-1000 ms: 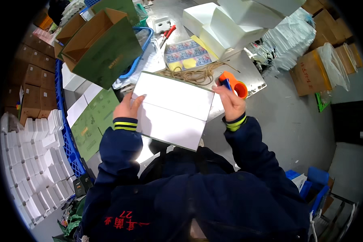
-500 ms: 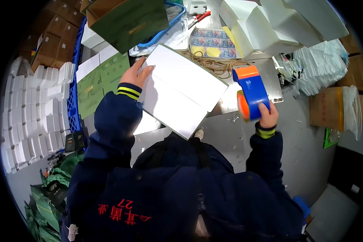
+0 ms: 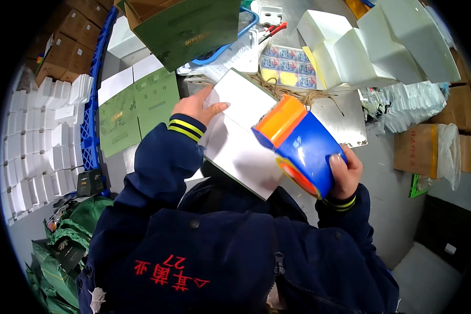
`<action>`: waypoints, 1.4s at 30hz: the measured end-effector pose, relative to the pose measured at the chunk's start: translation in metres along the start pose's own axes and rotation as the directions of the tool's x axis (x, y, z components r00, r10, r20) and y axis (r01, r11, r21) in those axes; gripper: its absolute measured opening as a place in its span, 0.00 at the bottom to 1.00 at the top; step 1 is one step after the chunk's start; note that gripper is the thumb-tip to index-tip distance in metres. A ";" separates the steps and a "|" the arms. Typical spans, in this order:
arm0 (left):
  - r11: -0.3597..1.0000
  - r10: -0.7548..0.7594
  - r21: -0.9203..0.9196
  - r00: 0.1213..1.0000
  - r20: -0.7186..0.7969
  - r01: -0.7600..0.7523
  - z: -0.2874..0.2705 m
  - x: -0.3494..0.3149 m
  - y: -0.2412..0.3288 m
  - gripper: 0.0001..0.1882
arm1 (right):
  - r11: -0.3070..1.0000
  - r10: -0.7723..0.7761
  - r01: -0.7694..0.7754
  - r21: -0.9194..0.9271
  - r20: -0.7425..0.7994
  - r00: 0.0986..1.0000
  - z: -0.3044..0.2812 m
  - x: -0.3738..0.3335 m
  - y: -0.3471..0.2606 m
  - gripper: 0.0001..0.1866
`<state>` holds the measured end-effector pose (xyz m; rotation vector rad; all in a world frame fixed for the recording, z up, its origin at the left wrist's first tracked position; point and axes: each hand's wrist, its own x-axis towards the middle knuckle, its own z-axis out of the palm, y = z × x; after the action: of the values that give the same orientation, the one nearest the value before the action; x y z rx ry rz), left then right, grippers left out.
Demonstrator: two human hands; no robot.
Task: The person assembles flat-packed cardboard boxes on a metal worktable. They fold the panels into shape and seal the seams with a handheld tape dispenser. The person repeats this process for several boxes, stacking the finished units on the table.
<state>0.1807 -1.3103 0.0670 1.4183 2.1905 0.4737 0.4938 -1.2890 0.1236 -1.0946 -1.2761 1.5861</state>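
Observation:
A box (image 3: 238, 152) with a white face and green sides sits tilted in front of me, a seam running across its white face. My left hand (image 3: 198, 107) grips it at its far left edge, with the thumb lying on the white face and the fingers over the side. My right hand (image 3: 349, 171) is closed round a blue tape dispenser (image 3: 314, 149) with an orange front end. The dispenser is over the right part of the box and hides some of it. I cannot tell whether its toothed edge touches the box.
Brown twine (image 3: 311, 97), a printed sticker sheet (image 3: 289, 62) and red-handled scissors (image 3: 275, 31) lie on the metal table. An open green carton (image 3: 188, 34) stands at the far left. Flat green box pieces (image 3: 136, 107) lie left; white foam boxes (image 3: 345, 49) stand far right.
My right hand has brought the tape dispenser leftward over the box, nearer to me. The box and my left hand have shifted slightly right and toward me.

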 end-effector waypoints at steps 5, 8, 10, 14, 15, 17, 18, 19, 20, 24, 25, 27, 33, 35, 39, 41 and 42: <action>0.956 0.156 -0.250 0.988 -0.003 -0.152 -0.002 0.009 -0.030 0.25 | 0.938 -0.111 0.122 -0.326 0.053 0.992 0.003 -0.006 0.023 0.14; 0.922 0.278 -0.227 0.944 -0.178 -0.315 -0.011 0.016 -0.033 0.16 | 0.953 -0.160 0.179 -0.244 0.098 0.982 -0.007 -0.009 0.031 0.18; 0.895 0.379 -0.046 0.810 -0.448 -0.444 -0.015 0.011 -0.016 0.12 | 0.953 -0.186 0.207 -0.222 0.110 0.976 -0.012 -0.010 0.037 0.19; 0.589 0.200 -0.808 0.970 0.137 -0.008 -0.012 -0.013 0.030 0.21 | 0.963 -0.151 0.173 -0.205 0.117 0.982 -0.008 -0.009 0.036 0.21; 0.407 0.193 -0.841 0.867 0.460 0.356 -0.005 -0.011 0.036 0.25 | 0.959 -0.152 0.175 -0.221 0.119 0.981 -0.008 -0.009 0.037 0.21; 0.424 0.168 -0.748 0.767 0.619 0.510 0.005 -0.009 0.049 0.30 | 0.952 -0.158 0.184 -0.245 0.123 0.980 -0.007 -0.009 0.033 0.22; 0.419 0.156 -0.760 0.786 0.599 0.496 0.006 -0.010 0.056 0.31 | 0.953 -0.152 0.180 -0.245 0.127 0.980 -0.006 -0.008 0.031 0.21; 0.465 0.182 -0.798 0.840 0.511 0.385 0.015 -0.008 0.059 0.32 | 0.954 -0.149 0.177 -0.244 0.130 0.980 -0.004 -0.007 0.030 0.21; 0.490 0.200 -0.805 0.855 0.478 0.335 0.020 -0.007 0.061 0.31 | 0.954 -0.145 0.174 -0.242 0.133 0.980 -0.003 -0.007 0.028 0.21; 0.454 0.212 -0.835 0.873 0.439 0.310 0.034 -0.005 0.065 0.24 | 0.958 -0.116 0.163 -0.236 0.200 0.973 -0.006 -0.003 0.026 0.22; 0.450 0.212 -0.840 0.878 0.429 0.302 0.036 -0.005 0.066 0.23 | 0.966 -0.083 0.134 -0.220 0.225 0.971 -0.008 -0.002 0.026 0.22; 0.612 0.213 -0.785 0.936 0.282 0.097 0.035 0.000 0.063 0.17 | 0.977 -0.027 0.089 -0.193 0.301 0.953 -0.011 0.002 0.024 0.22; 0.860 0.305 -0.364 0.932 -0.196 -0.358 0.002 0.029 0.014 0.09 | 0.942 0.098 0.028 -0.334 0.354 0.930 0.019 0.025 -0.001 0.21; 0.919 0.086 -0.371 0.986 -0.146 -0.135 -0.001 0.061 -0.033 0.14 | 0.946 0.156 -0.044 -0.321 0.332 0.930 0.033 0.029 -0.008 0.20; 0.859 0.090 -0.485 0.980 -0.175 -0.166 0.005 0.085 -0.065 0.18 | 0.922 0.203 -0.080 -0.378 0.296 0.933 0.042 0.035 -0.006 0.19; 0.810 -0.002 -0.586 0.999 0.038 0.023 0.026 0.089 -0.064 0.18 | 0.911 0.224 -0.106 -0.399 0.262 0.939 0.045 0.037 -0.006 0.19; 0.845 -0.002 -0.531 0.992 0.127 0.070 0.034 0.089 -0.063 0.20 | 0.921 0.210 -0.094 -0.379 0.277 0.938 0.044 0.037 -0.004 0.19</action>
<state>0.1223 -1.2533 -0.0124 1.0619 1.7849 0.8806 0.4413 -1.2661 0.1274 -1.2240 -1.7880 1.7360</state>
